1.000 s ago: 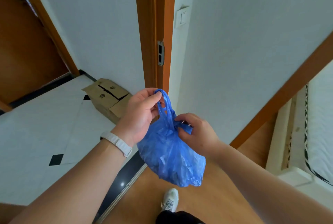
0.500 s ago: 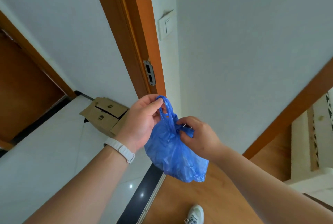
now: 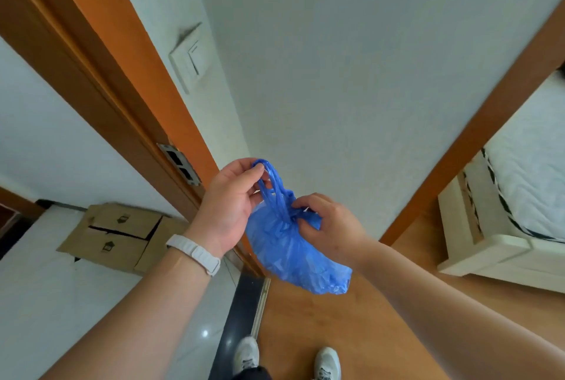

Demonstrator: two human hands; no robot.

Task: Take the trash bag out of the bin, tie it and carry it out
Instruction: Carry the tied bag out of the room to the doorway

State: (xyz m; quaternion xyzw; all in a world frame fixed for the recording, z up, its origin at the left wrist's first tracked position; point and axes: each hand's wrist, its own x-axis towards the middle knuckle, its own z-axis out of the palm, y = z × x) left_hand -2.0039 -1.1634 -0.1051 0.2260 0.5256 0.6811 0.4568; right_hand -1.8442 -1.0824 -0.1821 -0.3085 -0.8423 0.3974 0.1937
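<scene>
A small blue plastic trash bag hangs in the air in front of me, bunched at the neck. My left hand pinches the bag's looped handles at the top, thumb and fingers closed on them. My right hand grips the bag at its gathered neck, just below the loops. The bag's full lower part sags to the right under my right wrist. No bin is in view.
An orange wooden door frame with a metal strike plate stands to the left, a light switch on the wall beside it. A flattened cardboard box lies on the white tiles beyond. A white bed stands right. My shoes are at the dark threshold.
The view has tilted and shifted toward the doorway; the frame and box have slid left. Both hands keep their hold on the bag, which now sags more to the right.
</scene>
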